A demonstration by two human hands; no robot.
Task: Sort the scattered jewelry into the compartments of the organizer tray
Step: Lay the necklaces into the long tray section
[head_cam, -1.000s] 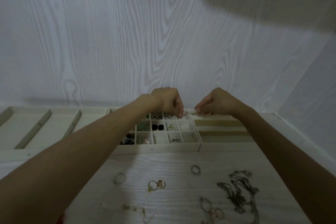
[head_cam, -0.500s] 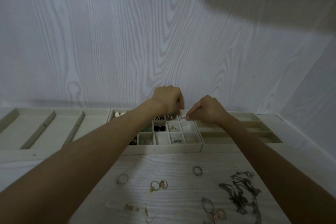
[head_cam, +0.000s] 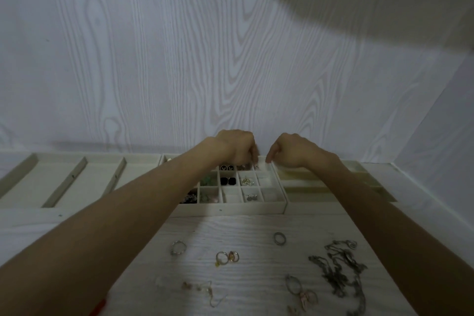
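Note:
The cream organizer tray [head_cam: 230, 208] with small square compartments stands at the back of the table; several compartments hold earrings and black studs [head_cam: 228, 181]. My left hand [head_cam: 238, 147] hovers over the far row, its bunched fingertips pinching a small silver piece [head_cam: 256, 167] at a compartment there. My right hand [head_cam: 289, 151] is beside it over the tray's far right corner, index finger pointing down, holding nothing I can see. Loose on the table nearer me are a silver ring [head_cam: 279, 238], a twisted ring [head_cam: 177, 247], a gold ring pair [head_cam: 227, 257] and tangled chains [head_cam: 338, 269].
A tray with long slots [head_cam: 64, 182] lies to the left, another long-slot tray [head_cam: 320, 183] to the right. A wood-grain wall rises right behind them. Thin earrings [head_cam: 205, 290] and a hoop with a pink piece [head_cam: 300, 292] lie near the front edge.
My hands, which met around one small piece above the tray's far right corner, have drawn apart. The right hand has let go; the left stays over the far row.

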